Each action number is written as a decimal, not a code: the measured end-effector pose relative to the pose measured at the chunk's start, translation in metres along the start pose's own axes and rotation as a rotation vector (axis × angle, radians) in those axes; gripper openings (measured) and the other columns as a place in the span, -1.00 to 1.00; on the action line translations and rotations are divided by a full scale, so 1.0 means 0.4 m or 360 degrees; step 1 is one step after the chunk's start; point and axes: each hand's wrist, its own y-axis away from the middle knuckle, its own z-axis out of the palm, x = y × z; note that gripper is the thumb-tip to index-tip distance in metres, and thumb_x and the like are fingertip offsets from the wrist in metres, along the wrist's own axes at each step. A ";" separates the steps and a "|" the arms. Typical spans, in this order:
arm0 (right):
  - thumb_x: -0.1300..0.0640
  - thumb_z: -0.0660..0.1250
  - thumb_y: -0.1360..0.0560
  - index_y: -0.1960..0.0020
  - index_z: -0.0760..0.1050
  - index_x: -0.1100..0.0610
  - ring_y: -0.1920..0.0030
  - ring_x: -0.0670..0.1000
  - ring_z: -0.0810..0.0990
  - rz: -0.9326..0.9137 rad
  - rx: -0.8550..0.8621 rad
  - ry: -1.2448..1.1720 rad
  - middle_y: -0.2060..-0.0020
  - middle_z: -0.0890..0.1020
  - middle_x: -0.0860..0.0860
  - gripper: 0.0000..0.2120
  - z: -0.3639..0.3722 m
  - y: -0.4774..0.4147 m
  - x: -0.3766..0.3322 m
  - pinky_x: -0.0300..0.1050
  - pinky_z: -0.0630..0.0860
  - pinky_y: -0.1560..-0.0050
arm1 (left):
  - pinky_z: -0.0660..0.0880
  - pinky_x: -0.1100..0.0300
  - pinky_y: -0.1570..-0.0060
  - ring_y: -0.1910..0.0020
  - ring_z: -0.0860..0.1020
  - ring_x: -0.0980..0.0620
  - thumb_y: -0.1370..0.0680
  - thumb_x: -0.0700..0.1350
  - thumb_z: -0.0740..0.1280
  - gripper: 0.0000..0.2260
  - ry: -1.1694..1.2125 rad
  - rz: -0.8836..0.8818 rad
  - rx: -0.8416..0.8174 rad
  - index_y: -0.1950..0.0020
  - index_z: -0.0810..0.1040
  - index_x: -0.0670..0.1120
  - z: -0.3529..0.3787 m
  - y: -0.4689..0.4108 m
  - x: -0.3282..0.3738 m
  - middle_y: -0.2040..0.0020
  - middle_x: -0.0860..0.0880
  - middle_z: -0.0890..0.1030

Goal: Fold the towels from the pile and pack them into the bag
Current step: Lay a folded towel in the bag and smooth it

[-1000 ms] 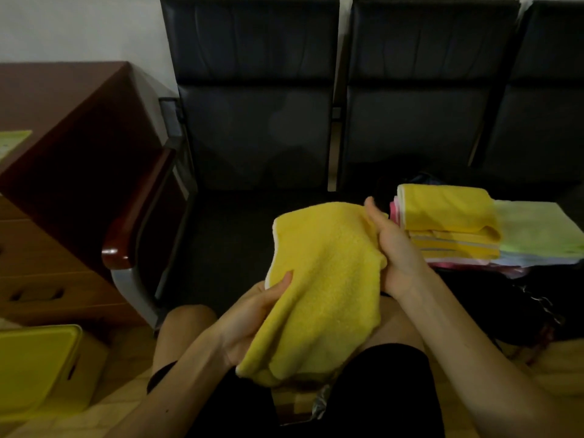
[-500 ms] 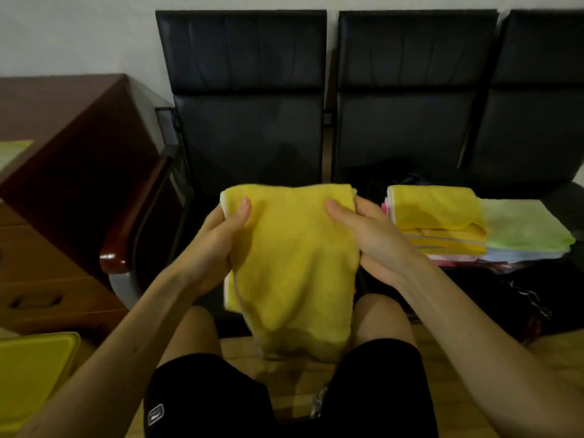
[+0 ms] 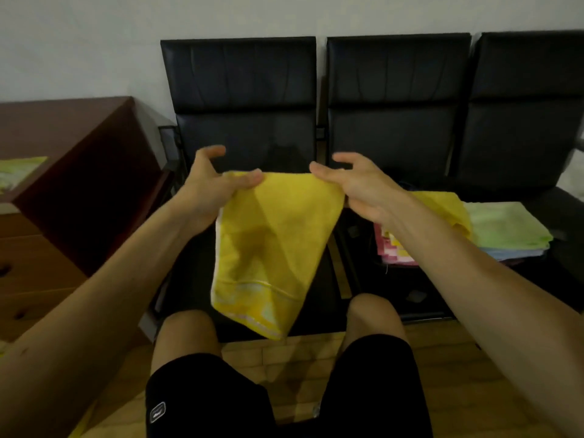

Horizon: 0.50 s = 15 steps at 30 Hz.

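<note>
Forward, left hand (image 3: 207, 188) and right hand (image 3: 358, 188) at yellow towel's (image 3: 275, 245) top corners

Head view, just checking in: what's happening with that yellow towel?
A seated person holds the towel up by its top edge, left hand pinching one corner and right hand the other. It hangs down between the knees. A stack of folded towels lies on the chairs to the right. I can't make out the bag.
</note>
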 end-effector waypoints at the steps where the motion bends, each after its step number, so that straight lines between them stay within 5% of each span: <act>1: 0.04 0.62 -0.26 -0.39 0.41 0.09 -0.17 0.09 0.60 -0.0089 -0.0062 0.0112 -0.29 0.50 0.14 -0.23 -0.001 0.003 -0.014 0.03 0.61 -0.14 | 0.50 -0.16 -0.27 -0.27 0.50 -0.14 -0.25 0.03 0.59 -0.20 -0.0035 0.0073 -0.0046 -0.43 0.34 0.11 -0.005 0.002 0.016 -0.36 -0.10 0.42; 3: 0.15 0.60 -0.31 -0.27 0.52 0.07 -0.14 0.03 0.62 -0.0238 -0.0185 0.0424 -0.18 0.58 0.07 -0.43 -0.005 0.012 -0.043 -0.06 0.62 -0.11 | 0.50 -0.13 -0.28 -0.26 0.52 -0.08 -0.33 0.00 0.53 -0.43 -0.0135 0.0233 -0.0139 -0.33 0.51 0.08 -0.019 0.009 0.044 -0.33 -0.05 0.48; 7: 0.19 0.61 -0.30 -0.35 0.49 0.11 -0.16 -0.02 0.58 -0.0333 -0.0367 0.0879 -0.16 0.58 -0.01 -0.35 -0.024 0.026 -0.081 -0.10 0.58 -0.17 | 0.53 -0.10 -0.26 -0.21 0.57 -0.04 -0.41 -0.09 0.51 -0.71 -0.0413 0.0537 -0.0073 -0.10 0.63 0.12 -0.036 0.016 0.060 -0.22 -0.03 0.60; 11: 0.18 0.59 -0.33 -0.35 0.50 0.15 -0.13 -0.03 0.59 -0.0382 -0.0323 0.1100 -0.13 0.60 0.00 -0.38 -0.026 0.029 -0.080 -0.07 0.59 -0.15 | 0.50 -0.08 -0.27 -0.19 0.56 -0.01 -0.47 -0.09 0.49 -0.66 -0.0704 0.0660 0.0021 -0.24 0.62 -0.02 -0.035 0.019 0.045 -0.15 0.03 0.59; 15: 0.19 0.56 -0.37 -0.34 0.50 0.16 -0.07 -0.05 0.59 -0.0336 -0.0325 0.1106 -0.10 0.59 0.00 -0.44 -0.039 0.039 -0.087 -0.27 0.53 0.15 | 0.56 0.10 -0.13 -0.05 0.60 0.09 -0.45 -0.01 0.50 -0.59 -0.0861 0.0815 0.0052 -0.27 0.61 -0.04 -0.035 0.032 0.034 -0.09 0.04 0.61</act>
